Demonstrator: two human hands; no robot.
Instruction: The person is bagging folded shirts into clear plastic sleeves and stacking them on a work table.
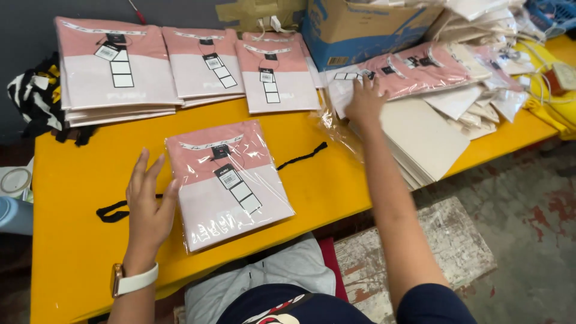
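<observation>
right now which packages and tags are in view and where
bagged shirt: table centre beside left hand, flat clear bag, pink over white, black tag
shirt stacks: back left, pink and white, hanging tags
cardboard box: back centre, blue and brown
bagged shirts: by right hand, fanned out

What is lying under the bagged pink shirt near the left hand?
Under the bagged pink shirt a black strap lies on the yellow table, showing on both sides; its middle is covered.

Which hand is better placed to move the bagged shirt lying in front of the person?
Probably the left hand: it lies open beside the bagged shirt, touching its edge. The right hand reaches far away.
</observation>
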